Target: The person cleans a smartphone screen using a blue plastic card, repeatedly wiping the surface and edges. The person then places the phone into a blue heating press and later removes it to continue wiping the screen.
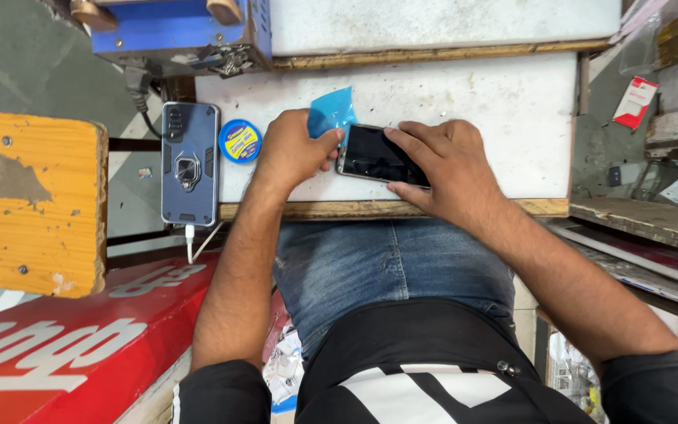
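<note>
The fingers (325, 149) of the left hand (292, 151) are curled narrow, pinching the near edge of a small blue film sheet (331, 111) right at the left end of a dark-screened smartphone (377, 155). The sheet rises from the pinch toward the far side and overlaps the phone's far left corner. The right hand (450, 169) lies on the right part of the phone with its fingers (411, 135) spread: some stretch along the phone's far edge toward the blue sheet, and the thumb presses against the near edge, so the phone is clasped between them. The phone lies flat and slightly askew on the white desk (512, 102), close to its wooden near rim, between the two hands.

Just left of the left hand sits a round blue tin with a yellow label (239, 140). Left of that, at the desk's left edge, a second phone in a dark blue rugged case with a ring holder (190, 163) lies back up, a white cable (191, 242) plugged into its near end. A blue machine (182, 31) stands at the far left. On the near side are the person's blue jeans (370, 263), and a worn yellow board (29, 204) lies to the far left.
</note>
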